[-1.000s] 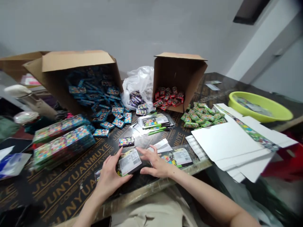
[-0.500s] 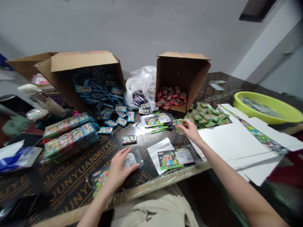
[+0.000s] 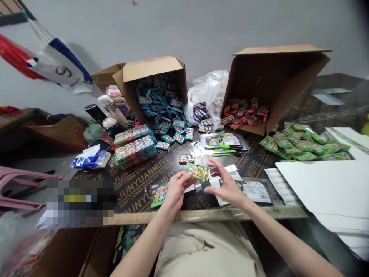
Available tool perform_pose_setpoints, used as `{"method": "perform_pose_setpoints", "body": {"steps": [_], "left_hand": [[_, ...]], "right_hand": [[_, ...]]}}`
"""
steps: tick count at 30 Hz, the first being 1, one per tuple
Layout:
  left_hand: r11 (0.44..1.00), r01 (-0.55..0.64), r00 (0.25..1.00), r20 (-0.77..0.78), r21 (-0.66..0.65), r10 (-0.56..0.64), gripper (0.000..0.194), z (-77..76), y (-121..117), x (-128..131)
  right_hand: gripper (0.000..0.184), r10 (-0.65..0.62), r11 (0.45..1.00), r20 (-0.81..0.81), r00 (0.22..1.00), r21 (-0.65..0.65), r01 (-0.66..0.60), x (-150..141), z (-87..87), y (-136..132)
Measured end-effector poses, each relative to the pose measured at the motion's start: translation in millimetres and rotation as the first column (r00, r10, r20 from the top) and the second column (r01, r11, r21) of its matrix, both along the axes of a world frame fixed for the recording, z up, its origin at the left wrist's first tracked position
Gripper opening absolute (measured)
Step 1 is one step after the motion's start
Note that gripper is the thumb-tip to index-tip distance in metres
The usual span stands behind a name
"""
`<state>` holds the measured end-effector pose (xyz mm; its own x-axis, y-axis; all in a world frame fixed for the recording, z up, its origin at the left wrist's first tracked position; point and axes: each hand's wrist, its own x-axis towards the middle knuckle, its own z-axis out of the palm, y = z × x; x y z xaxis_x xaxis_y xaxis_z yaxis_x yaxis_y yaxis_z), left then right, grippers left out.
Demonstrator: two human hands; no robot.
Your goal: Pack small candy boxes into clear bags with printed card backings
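Observation:
A small green candy packet (image 3: 198, 172) with colourful print is pinched by its left end between the thumb and fingers of my left hand (image 3: 176, 189). Just right of the packet, my right hand (image 3: 226, 187) has its thumb and fingers apart with nothing in them. Below the left hand lies a black-and-green printed pouch (image 3: 158, 193), partly covered by that hand. Another printed pouch (image 3: 258, 191) lies behind my right wrist, beside white paper sheets. A small purple box (image 3: 186, 158) sits just beyond the packet. Farther back is a stack of printed pouches (image 3: 223, 141).
Green packets (image 3: 305, 144) are heaped on the right, near white card sheets (image 3: 325, 188). One carton (image 3: 152, 69) spills blue packets; another carton (image 3: 300, 73) contains red ones. A plastic bag (image 3: 209, 86) of purple packets stands between them. Stacked boxes (image 3: 135, 150) stand left.
The green packet has passed from my right hand to my left. My left hand has lifted off the pouch, and my right hand has come in from the green heap and opened. The view has swung left.

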<state>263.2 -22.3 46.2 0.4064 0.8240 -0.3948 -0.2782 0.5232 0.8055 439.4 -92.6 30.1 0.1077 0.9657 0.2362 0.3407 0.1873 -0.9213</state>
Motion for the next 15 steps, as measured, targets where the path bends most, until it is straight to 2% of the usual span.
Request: {"method": "perform_pose_setpoints", "body": {"steps": [2,3,6,10,12,15], "left_hand": [[0.999,-0.032,0.998,0.058,-0.032,0.034,0.021,-0.7,-6,3],[0.998,-0.027,0.996,0.087,-0.060,0.032,0.023,-1.9,-10,5],[0.987,0.046,0.991,0.131,-0.152,-0.026,0.021,-9.0,-23,11],[0.977,0.104,0.989,0.123,-0.186,-0.082,0.018,-18.7,-32,10],[0.982,0.107,0.990,0.113,-0.154,-0.090,0.020,-20.6,-33,8],[0.991,0.081,0.991,0.114,-0.104,-0.069,0.023,-20.1,-36,9]], "right_hand": [[0.069,-0.119,0.992,-0.064,0.991,0.036,0.122,-10,-3.2,1],[0.065,-0.138,0.987,-0.059,0.989,0.069,0.142,-14,-3.9,2],[0.071,-0.055,0.989,0.127,0.990,0.142,0.036,-21,-3.1,1],[0.077,0.054,0.986,0.325,0.944,0.134,-0.102,-21,-1.7,-2],[0.079,0.017,0.985,0.409,0.912,0.151,-0.087,-22,-2.0,-3],[0.082,-0.096,0.982,0.485,0.869,0.188,0.003,-28,-2.0,-5]]}}
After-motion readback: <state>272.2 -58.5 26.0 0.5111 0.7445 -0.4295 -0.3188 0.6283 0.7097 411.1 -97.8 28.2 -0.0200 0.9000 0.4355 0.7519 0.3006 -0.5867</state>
